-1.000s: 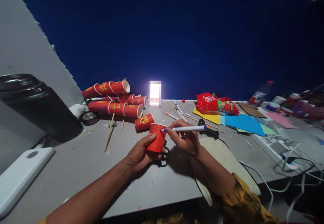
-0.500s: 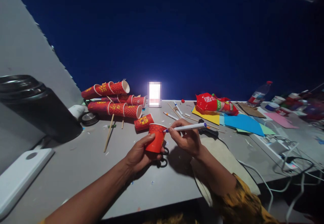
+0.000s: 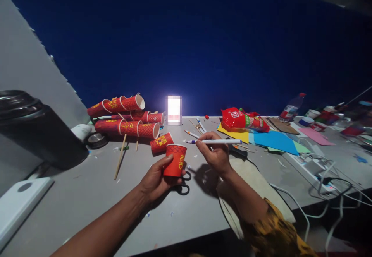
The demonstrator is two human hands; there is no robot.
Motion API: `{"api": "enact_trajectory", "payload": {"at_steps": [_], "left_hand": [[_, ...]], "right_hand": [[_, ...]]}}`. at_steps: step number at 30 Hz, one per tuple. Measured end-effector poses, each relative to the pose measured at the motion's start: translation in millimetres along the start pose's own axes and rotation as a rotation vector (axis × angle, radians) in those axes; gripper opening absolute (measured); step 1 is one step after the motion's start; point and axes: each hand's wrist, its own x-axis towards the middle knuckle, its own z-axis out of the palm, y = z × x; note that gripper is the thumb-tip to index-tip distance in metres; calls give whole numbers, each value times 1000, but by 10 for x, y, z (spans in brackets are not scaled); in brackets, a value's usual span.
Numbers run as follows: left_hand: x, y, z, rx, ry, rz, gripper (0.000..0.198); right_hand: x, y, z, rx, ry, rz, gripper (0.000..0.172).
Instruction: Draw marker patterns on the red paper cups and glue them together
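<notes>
Upright in my left hand [image 3: 158, 177] is a red paper cup [image 3: 174, 162] with a scale pattern under its white rim and yellow characters on its side. My right hand [image 3: 215, 154] is closed on a white marker [image 3: 219, 142], whose purple tip points left, just above and apart from the cup's rim. Black scissor handles [image 3: 183, 183] stick out below the cup, by my left fingertips. Another red cup [image 3: 161, 143] lies on its side behind. Stacked red cups [image 3: 124, 127] lie in rows at the back left.
A black bottle [image 3: 37, 129] and a white power bank [image 3: 23, 206] stand at the left. At the right are a red packet [image 3: 244, 120], coloured paper [image 3: 276, 141], a beige pouch [image 3: 250, 187], a power strip [image 3: 308, 173] with cables and a plastic bottle [image 3: 292, 108].
The marker's tip has come away from the cup's side and now sits above the rim, with the marker more level. My left hand has turned the cup, showing more of its yellow characters.
</notes>
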Motion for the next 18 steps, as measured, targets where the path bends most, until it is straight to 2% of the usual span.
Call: {"api": "enact_trajectory", "payload": {"at_steps": [5, 9, 14, 18], "left_hand": [[-17, 16, 26, 27, 26, 16, 38], [-22, 43, 70, 44, 50, 22, 37], [-36, 62, 96, 21, 73, 24, 36], [-29, 69, 62, 14, 79, 55, 37]], "right_hand": [[36, 99, 18, 93, 40, 117, 20], [137, 284, 91, 322, 38, 270, 24], [477, 615, 258, 606, 178, 386, 32], [811, 747, 407, 666, 244, 393, 37]]}}
